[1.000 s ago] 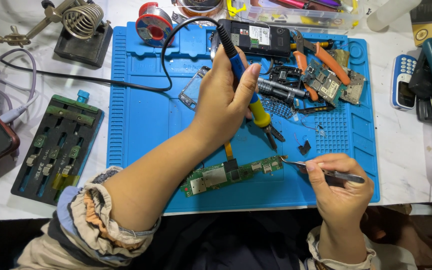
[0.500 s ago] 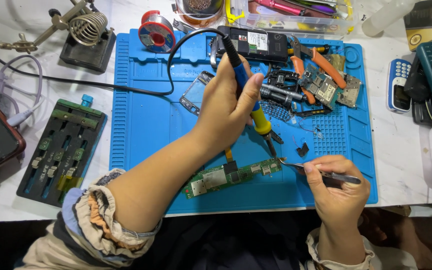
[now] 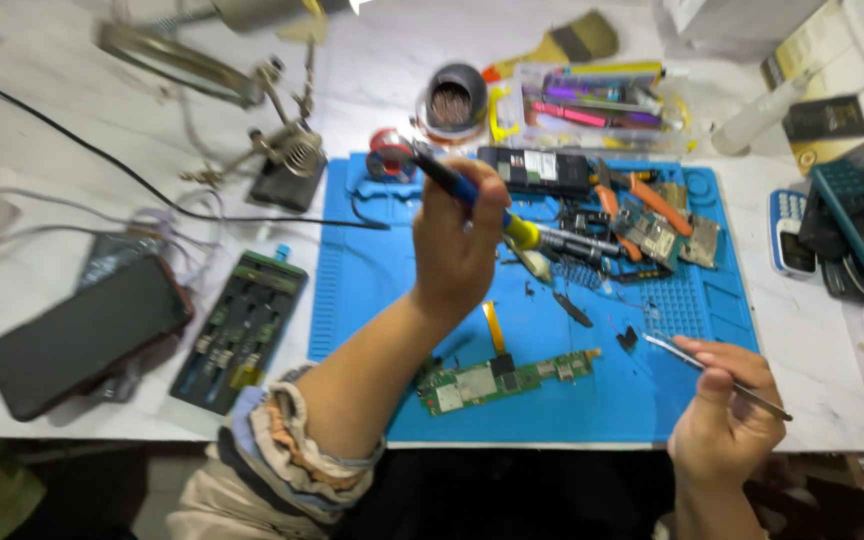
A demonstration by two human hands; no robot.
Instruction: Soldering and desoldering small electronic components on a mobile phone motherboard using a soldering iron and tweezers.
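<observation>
While the left hand (image 3: 457,250) grips the soldering iron (image 3: 472,195) raised above the blue mat (image 3: 372,300), the circuit board (image 3: 502,380) lies below it, long axis left-right, nearer than the right hand (image 3: 727,410) pinching tweezers (image 3: 717,375).
</observation>
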